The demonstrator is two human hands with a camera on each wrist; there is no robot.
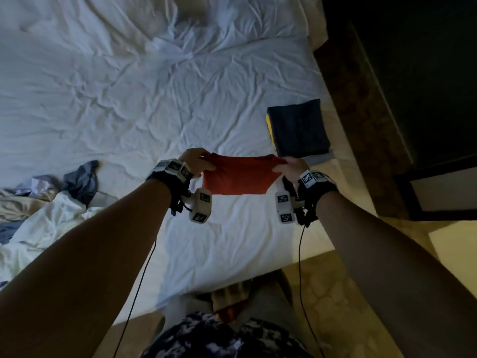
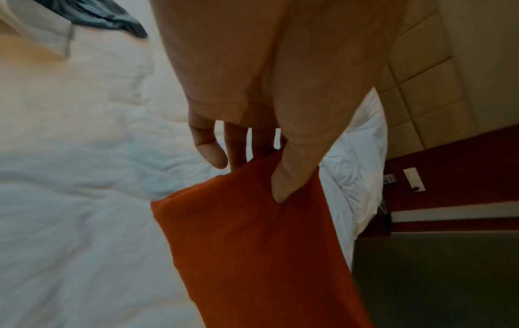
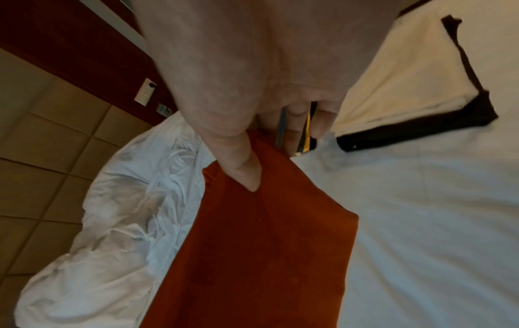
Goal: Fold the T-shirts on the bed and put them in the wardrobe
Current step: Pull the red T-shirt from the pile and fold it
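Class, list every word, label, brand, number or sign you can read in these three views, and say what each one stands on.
Readable words or numbers: none.
Wrist bands and camera blocks: black-and-white square marker patterns, not letters.
White wall panel: marks too small and blurred to read.
Red T-shirt and folded dark T-shirt: no print visible.

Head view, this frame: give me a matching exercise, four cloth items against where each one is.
Items:
1. red T-shirt
2. navy folded T-shirt
3. crumpled clothes pile
4. white sheet

Places:
A. heaped at the bed's left edge
B. spread over the mattress
C. held up between left hand and right hand
D. lying near the bed's right edge

Pairs: 1-C, 2-D, 3-A, 4-B
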